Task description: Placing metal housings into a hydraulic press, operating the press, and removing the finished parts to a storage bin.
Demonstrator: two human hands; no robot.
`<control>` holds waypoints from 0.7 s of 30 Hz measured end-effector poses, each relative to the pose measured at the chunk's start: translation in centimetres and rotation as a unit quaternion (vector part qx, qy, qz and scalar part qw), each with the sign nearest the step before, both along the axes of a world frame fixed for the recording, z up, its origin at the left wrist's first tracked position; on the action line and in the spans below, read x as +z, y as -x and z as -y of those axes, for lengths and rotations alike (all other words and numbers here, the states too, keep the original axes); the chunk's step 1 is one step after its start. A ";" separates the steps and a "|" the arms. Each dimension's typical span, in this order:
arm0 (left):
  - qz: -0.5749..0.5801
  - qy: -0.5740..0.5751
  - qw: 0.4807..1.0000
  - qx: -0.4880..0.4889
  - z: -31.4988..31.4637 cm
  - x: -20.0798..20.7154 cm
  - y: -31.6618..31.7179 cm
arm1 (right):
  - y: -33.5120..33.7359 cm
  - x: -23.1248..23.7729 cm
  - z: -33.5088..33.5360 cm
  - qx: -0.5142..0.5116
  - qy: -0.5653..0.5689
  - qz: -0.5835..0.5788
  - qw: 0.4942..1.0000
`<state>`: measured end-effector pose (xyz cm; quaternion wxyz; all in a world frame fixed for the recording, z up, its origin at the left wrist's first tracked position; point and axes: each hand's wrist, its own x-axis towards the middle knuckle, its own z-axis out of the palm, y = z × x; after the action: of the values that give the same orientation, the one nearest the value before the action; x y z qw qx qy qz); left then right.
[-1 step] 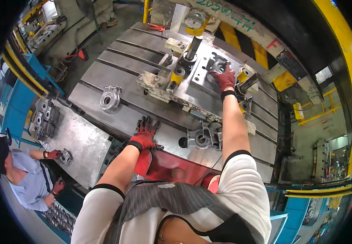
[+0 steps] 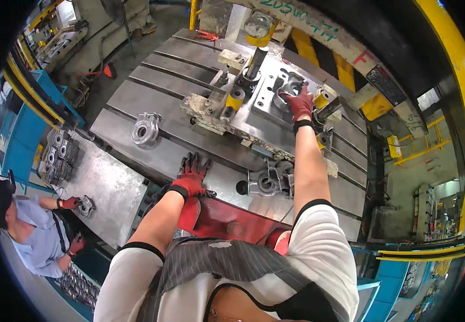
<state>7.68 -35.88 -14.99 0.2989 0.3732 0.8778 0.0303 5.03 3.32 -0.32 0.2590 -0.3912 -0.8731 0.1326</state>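
The metal part sits on the pale, flat-topped block, under my right hand. I judge it rigid and fairly heavy for its size, hardly fragile, and its smooth grey skin may slide a little against a glove. Its raised rims and lugs look like the best hold, thumb on one side and fingers on the other. My thumb and forefinger stand apart over it; whether they pinch it or only rest there, I cannot tell.

The block is smooth machined steel, dotted with round holes. Dark, shiny round posts rise beside it, near yellow collars, and the chipped, rough-edged plate lies beneath.

Farther out, the slotted steel bed has a dull, scuffed sheen. A loose ring-shaped casting lies on it, and more castings cluster near its front edge. My left hand, in a red glove with dark fingertips, lies with fingers fanned wide at that edge, grasping nothing I can see. To the left, a scratched metal bench carries piled castings.
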 end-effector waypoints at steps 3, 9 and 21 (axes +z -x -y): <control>-0.014 0.022 1.000 -0.006 0.0 -1.0 0.3 | -0.1 0.2 -0.4 0.009 0.037 0.039 0.998; 0.001 0.010 1.000 -0.001 0.0 -0.7 0.4 | 1.2 -0.7 1.0 0.005 0.044 0.160 0.986; -0.004 0.013 1.000 -0.006 0.0 -1.0 0.1 | 1.5 -2.9 1.2 0.049 -0.030 0.129 0.990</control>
<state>7.56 -35.89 -15.99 0.3001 0.3744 0.8772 0.0156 3.56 2.11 -3.21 0.1490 -0.3537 -0.9210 0.0672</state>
